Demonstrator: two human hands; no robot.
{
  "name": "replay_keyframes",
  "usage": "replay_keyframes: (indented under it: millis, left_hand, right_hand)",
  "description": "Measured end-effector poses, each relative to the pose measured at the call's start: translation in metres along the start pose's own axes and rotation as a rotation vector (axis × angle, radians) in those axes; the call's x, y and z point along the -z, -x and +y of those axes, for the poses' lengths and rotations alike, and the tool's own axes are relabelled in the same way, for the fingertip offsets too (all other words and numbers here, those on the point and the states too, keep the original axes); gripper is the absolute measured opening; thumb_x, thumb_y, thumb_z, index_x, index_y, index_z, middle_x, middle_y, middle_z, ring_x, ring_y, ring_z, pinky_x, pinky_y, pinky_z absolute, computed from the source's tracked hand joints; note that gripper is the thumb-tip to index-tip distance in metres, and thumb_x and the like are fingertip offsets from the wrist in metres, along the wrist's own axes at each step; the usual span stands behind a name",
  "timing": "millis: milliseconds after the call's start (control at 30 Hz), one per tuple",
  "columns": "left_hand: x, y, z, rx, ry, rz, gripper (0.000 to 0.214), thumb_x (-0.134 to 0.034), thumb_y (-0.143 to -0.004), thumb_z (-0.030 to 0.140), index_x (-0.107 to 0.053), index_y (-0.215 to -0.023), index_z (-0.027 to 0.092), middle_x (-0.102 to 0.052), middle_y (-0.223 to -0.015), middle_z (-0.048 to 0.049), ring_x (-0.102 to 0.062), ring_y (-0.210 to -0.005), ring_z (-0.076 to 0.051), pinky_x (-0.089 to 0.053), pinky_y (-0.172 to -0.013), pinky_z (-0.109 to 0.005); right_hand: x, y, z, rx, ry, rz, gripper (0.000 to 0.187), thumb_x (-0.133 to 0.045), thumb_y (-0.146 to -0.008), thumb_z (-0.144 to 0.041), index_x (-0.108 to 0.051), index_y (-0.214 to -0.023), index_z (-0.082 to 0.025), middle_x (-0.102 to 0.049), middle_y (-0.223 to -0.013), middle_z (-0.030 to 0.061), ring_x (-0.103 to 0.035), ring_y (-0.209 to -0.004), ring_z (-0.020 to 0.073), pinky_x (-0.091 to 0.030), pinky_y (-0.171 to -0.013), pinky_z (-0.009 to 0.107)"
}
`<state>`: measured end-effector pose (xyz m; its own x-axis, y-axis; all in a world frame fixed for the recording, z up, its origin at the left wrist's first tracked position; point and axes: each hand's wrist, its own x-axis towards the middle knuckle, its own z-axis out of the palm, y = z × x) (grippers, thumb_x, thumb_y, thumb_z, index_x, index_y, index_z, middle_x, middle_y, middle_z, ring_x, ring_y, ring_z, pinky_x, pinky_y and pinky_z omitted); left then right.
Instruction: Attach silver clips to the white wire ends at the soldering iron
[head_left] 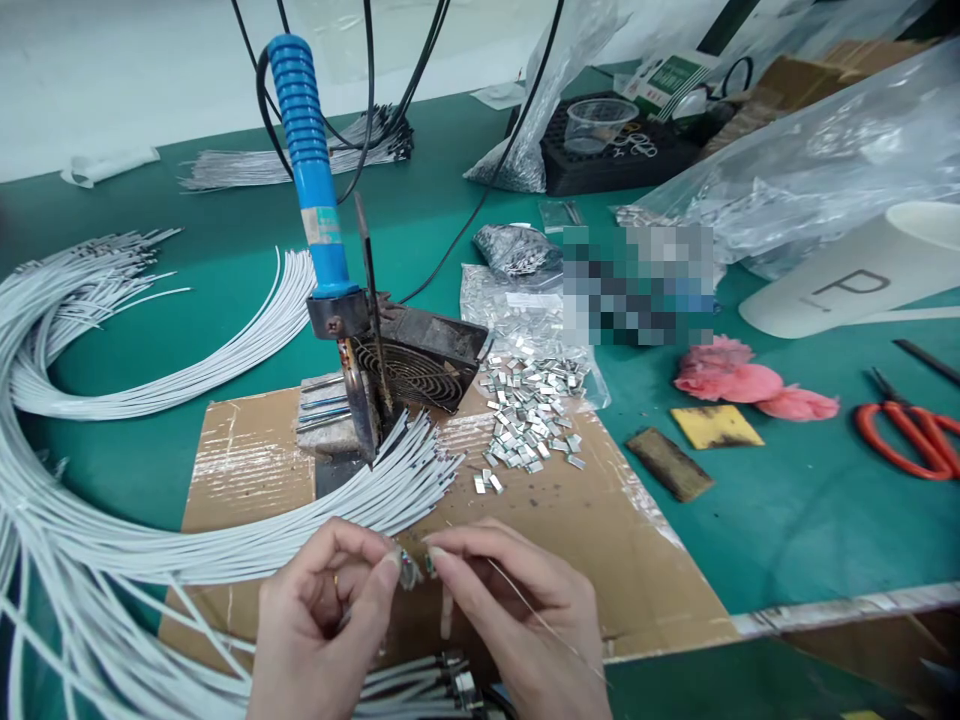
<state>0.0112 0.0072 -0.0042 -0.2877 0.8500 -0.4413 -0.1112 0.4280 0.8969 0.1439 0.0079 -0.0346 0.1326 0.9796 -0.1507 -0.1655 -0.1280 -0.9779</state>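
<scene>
Low in the middle of the head view, my left hand (330, 600) pinches a cable end (407, 570) with frayed, coloured strands. Facing it, my right hand (525, 610) is closed, thumb and forefinger pinching a small connector (430, 564), mostly hidden. A thin solder wire (536, 610) runs across the right hand's fingers. Just beyond the hands, the ends of a bundle of white cables (405, 480) fan out under a blue-handled soldering iron (311, 170), which stands tip down. Several loose metal connectors (532, 410) lie in a heap to the right of it.
Brown cardboard (600, 560) covers the green bench (787, 530). A black fan (420, 350) stands behind the iron. Rightward lie a dark sponge (670, 464), a yellow sponge (716, 426), pink cloth (735, 380) and red-handled scissors (904, 430). More cables with connectors (420, 690) lie below the hands.
</scene>
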Motion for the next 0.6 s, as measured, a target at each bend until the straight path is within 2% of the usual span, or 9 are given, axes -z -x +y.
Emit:
replay_keyframes:
  millis: [67, 133, 333, 600]
  left_hand:
    - [0.001, -0.0003, -0.0019, -0.029, 0.028, -0.012, 0.025, -0.091, -0.064, 0.028, -0.069, -0.065, 0.016, -0.07, -0.071, -0.0001, -0.042, -0.042, -0.002, -0.03, -0.041, -0.013]
    - [0.0018, -0.0004, -0.0028, -0.05, 0.045, -0.031, 0.021, -0.09, -0.064, 0.024, -0.07, -0.064, 0.016, -0.073, -0.08, -0.0013, -0.045, -0.043, -0.001, -0.032, -0.043, -0.013]
    - [0.0022, -0.001, -0.0001, -0.052, 0.013, -0.056, 0.017, -0.088, -0.062, 0.017, -0.071, -0.062, 0.014, -0.071, -0.074, -0.0005, -0.043, -0.044, 0.0, -0.029, -0.045, -0.012]
    - [0.0009, -0.003, 0.0009, -0.055, 0.007, -0.046, 0.015, -0.085, -0.062, 0.014, -0.07, -0.06, 0.013, -0.07, -0.074, -0.0012, -0.042, -0.043, 0.0, -0.026, -0.046, -0.013]
  right_hand:
    - [-0.0002, -0.0011, -0.0005, -0.038, -0.04, 0.005, 0.008, -0.078, -0.083, -0.025, -0.082, -0.076, -0.022, -0.067, -0.066, 0.0004, -0.058, -0.047, 0.0107, -0.048, -0.044, 0.019]
    - [-0.0002, -0.0028, -0.001, -0.019, -0.05, -0.005, 0.009, -0.078, -0.083, -0.022, -0.082, -0.074, -0.024, -0.068, -0.068, -0.0003, -0.058, -0.049, 0.0097, -0.049, -0.047, 0.019]
    - [0.0028, -0.0073, -0.0016, 0.068, 0.032, -0.104, 0.016, -0.076, -0.085, -0.016, -0.085, -0.079, -0.028, -0.071, -0.074, 0.0004, -0.063, -0.061, 0.0118, -0.05, -0.053, 0.018]
    - [0.0049, -0.01, 0.0009, 0.097, 0.072, -0.126, 0.018, -0.075, -0.086, -0.015, -0.085, -0.084, -0.029, -0.072, -0.076, 0.0001, -0.066, -0.064, 0.0122, -0.051, -0.056, 0.018]
